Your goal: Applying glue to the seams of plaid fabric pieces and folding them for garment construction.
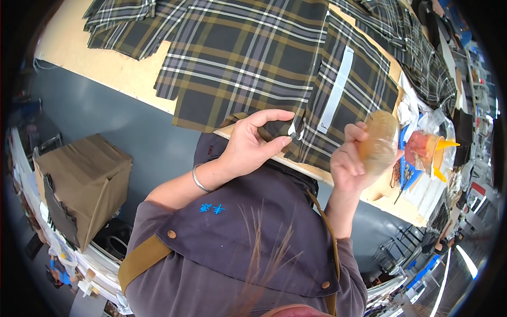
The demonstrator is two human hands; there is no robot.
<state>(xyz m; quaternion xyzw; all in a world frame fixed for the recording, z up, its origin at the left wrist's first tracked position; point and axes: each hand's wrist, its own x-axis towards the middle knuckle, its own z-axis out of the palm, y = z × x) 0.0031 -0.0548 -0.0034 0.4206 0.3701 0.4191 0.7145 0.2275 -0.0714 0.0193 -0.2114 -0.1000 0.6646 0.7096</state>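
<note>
Plaid fabric (237,58) in black, grey, olive and white spreads over the table in front of me. My left hand (248,145) curls its thumb and forefinger around a folded edge of it, beside a small white piece (294,128) in the fold. Its other fingers are mostly hidden. Just to the right, my right hand (351,156) grips an amber, see-through bottle (379,140) that looks wrapped in clear film; it is blurred. The bottle is raised over the fabric's right edge. A pale blue strip (336,90) lies on the fabric between both hands and the far edge.
A reddish container with yellow tips (425,150) stands at the right, by a blue tray (409,174) of small items. More plaid pieces (132,31) lie at the far left and far right. A box draped in brown cloth (87,179) stands at the left, off the table.
</note>
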